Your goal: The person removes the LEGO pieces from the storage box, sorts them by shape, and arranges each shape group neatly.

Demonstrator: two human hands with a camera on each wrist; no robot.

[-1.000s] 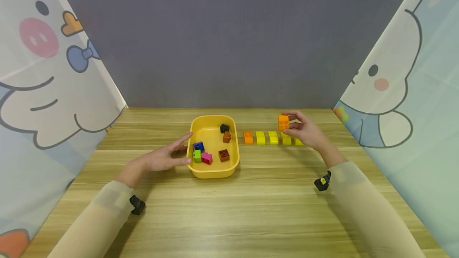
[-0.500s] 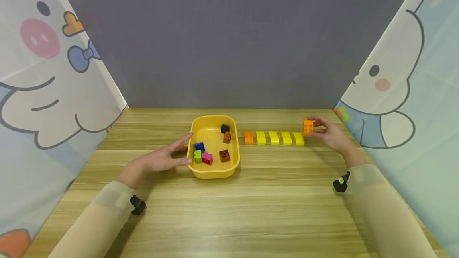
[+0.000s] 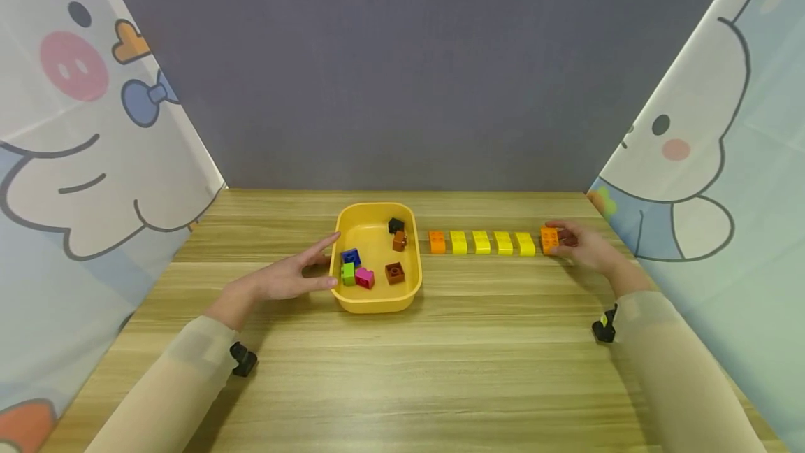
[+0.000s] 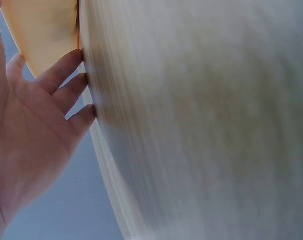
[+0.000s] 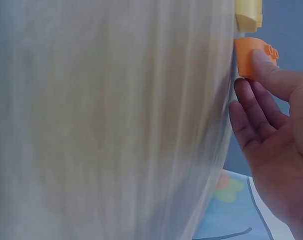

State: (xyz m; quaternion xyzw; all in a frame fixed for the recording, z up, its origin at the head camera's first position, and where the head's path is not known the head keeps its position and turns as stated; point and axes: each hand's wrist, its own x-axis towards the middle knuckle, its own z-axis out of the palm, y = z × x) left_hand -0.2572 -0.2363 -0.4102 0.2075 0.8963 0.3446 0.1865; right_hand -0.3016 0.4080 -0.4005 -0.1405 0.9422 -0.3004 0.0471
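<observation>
Right wrist view, upper right: our right hand [image 5: 286, 147] partly hides the studded, bright orange brick [image 5: 245, 56] it pinches; our left hand [image 3: 281, 279], spread wide, touches the yellow tray [image 3: 377, 305], cut off in the left wrist view.

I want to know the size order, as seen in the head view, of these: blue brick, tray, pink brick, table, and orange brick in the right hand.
1. Table
2. Tray
3. Orange brick in the right hand
4. Blue brick and pink brick: too alike to rank.
</observation>
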